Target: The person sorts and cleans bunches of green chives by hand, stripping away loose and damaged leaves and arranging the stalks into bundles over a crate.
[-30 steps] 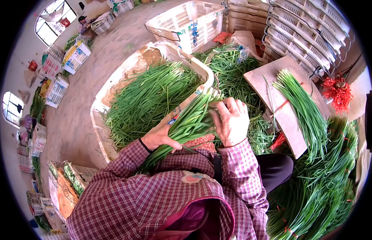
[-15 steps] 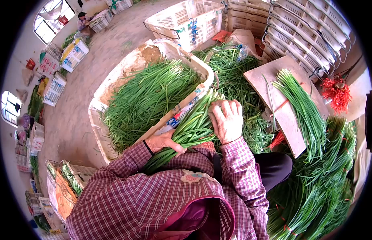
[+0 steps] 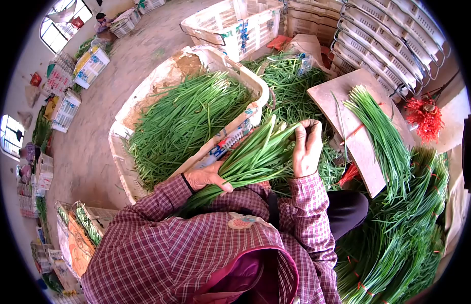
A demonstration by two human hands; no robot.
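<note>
My left hand (image 3: 207,177) is wrapped round the lower part of a loose bunch of green chives (image 3: 258,157), held above my lap with the pale ends pointing up and away. At the upper right of this bunch, my right hand (image 3: 307,149) has thumb and fingers pinched on the end of a chive stalk that slants out from the rest. A white plastic crate (image 3: 125,169) beside my left hand holds a big heap of loose chives (image 3: 190,126). To the right, a tied bunch of chives (image 3: 378,137) lies across a tilted board (image 3: 329,96).
Loose leaves (image 3: 291,91) pile up behind the bunch. Tied bunches (image 3: 397,243) lie at my right, below hanging red ties (image 3: 426,119). Stacked crates (image 3: 387,40) stand at the back right, another crate (image 3: 235,30) behind. Another person (image 3: 103,28) sits far off at upper left.
My right hand has moved right and slightly up from the bunch's top, drawing a stalk outward. The bunch has fanned wider, while my left hand keeps its grip.
</note>
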